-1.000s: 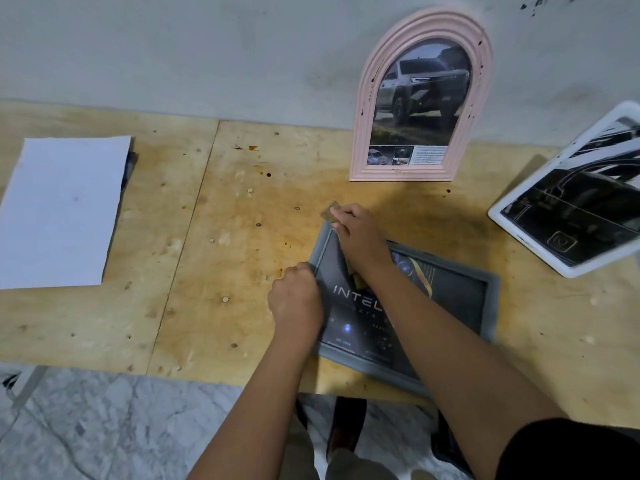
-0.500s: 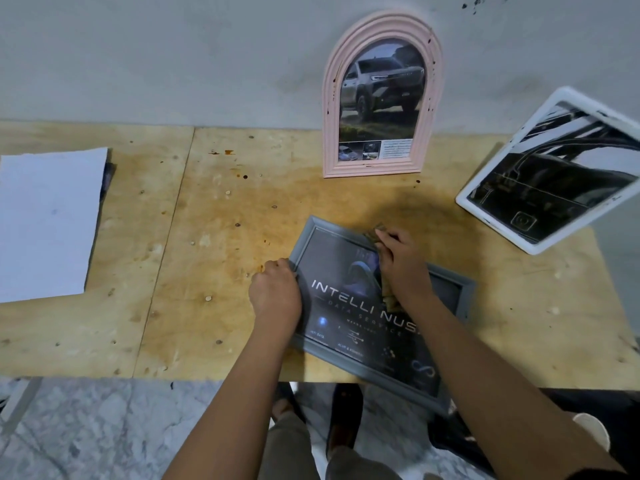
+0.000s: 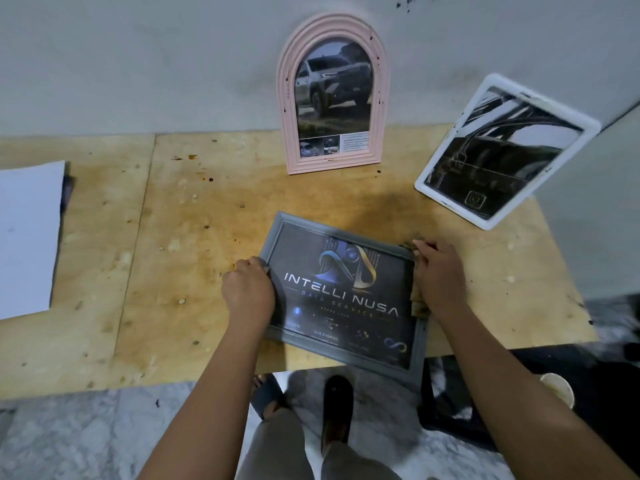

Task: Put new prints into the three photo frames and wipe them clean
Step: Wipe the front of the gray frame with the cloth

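Observation:
A grey rectangular frame (image 3: 341, 233) with a dark "INTELLI NUSA" print lies flat at the wooden table's front edge, its near corner over the edge. My left hand (image 3: 247, 292) grips its left side. My right hand (image 3: 438, 275) presses a brownish cloth (image 3: 417, 304) on the frame's right edge. A pink arched frame (image 3: 285, 98) with a truck print leans upright against the wall behind. A white rectangular frame (image 3: 429, 171) with a dark print leans at the right.
A white sheet of paper (image 3: 26, 237) lies at the table's left over something dark. The plywood table (image 3: 166, 271) is stained. Below are a marble floor, my sandalled feet, a dark object and a pale cup (image 3: 557, 388) at the right.
My right hand with the cloth has swept from the frame's top left corner across the glass to its right edge. My left hand stayed on the left side.

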